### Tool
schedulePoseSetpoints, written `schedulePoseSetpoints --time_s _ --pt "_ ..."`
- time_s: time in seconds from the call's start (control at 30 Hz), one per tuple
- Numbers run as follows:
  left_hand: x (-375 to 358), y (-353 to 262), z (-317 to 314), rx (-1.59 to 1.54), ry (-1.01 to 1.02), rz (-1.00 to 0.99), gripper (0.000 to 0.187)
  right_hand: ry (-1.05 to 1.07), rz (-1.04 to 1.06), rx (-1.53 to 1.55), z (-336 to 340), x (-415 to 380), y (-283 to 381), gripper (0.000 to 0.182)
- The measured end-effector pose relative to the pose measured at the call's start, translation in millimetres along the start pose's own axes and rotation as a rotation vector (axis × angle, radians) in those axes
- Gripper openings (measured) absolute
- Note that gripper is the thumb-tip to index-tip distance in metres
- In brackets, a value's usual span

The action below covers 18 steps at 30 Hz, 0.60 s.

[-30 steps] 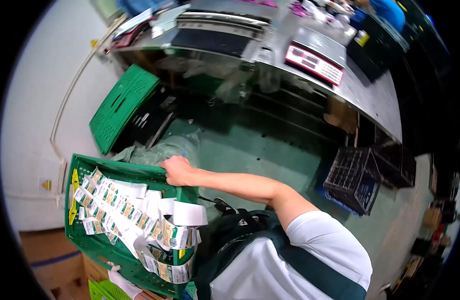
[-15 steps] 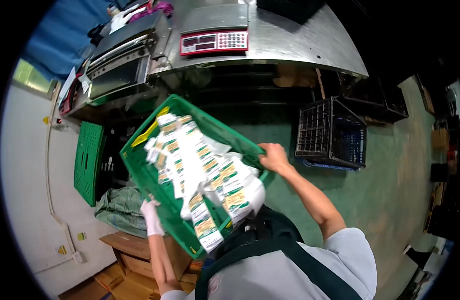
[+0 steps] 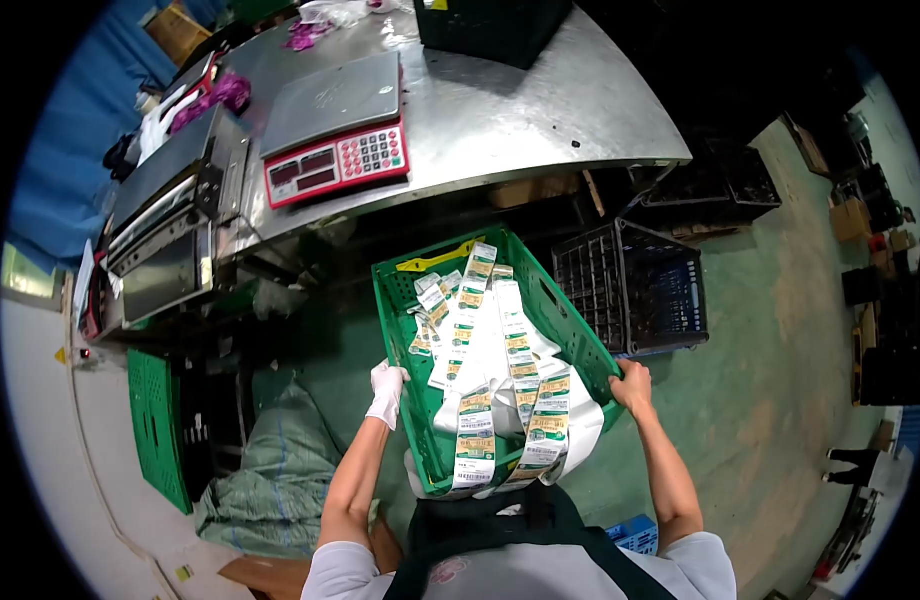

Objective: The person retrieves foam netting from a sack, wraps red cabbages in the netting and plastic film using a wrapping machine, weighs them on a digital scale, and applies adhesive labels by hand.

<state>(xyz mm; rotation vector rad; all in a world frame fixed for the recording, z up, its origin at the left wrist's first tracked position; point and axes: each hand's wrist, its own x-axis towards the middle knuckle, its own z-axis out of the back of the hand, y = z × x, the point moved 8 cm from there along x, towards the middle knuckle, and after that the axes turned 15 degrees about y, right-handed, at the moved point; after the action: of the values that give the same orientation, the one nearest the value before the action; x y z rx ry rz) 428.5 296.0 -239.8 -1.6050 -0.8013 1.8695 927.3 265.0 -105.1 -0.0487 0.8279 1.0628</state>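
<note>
Between my two hands hangs a green plastic crate [image 3: 568, 318], held in front of my apron. Inside it lie several strips of printed labels [image 3: 477, 425] on white backing, some draped over the near edge. My left hand [image 3: 387, 392], in a white glove, grips the crate's left rim. The bare fingers of my right hand [image 3: 632, 386] are wrapped round the right rim near the close corner. A yellow handle [image 3: 440, 256] shows at the crate's far end.
Ahead stands a metal table [image 3: 500, 120] bearing a red-framed scale [image 3: 336, 160] and a dark bin [image 3: 490, 28]. Black crates [image 3: 635, 285] stand on the floor at the right. To the left are a green sack [image 3: 280, 470], a green crate [image 3: 158, 428] and a steel machine [image 3: 170, 250].
The crate has swung round to the right and is straighter before me, still in both hands. My view has turned, and the table and scale look closer.
</note>
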Motion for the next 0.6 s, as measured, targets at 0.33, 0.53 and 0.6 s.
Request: schedulePoseSetpoints --time_s 0.33,0.53,0.6 --pt "159.3 -63.2 33.1 -0.034 0.003 -0.102 0.023 -0.079 0.068 -0.025 -36.0 175.6 99.8 0.034" --pt "251.9 -59.7 58.8 -0.255 -0.173 -0.346 0.023 -0.210 0.220 -0.001 -9.6 293.4 208.8 0.027" --pt "293.8 -40.4 51.3 -0.345 -0.240 -0.235 0.024 -0.315 0.309 0.042 -7.9 327.9 219.0 0.018"
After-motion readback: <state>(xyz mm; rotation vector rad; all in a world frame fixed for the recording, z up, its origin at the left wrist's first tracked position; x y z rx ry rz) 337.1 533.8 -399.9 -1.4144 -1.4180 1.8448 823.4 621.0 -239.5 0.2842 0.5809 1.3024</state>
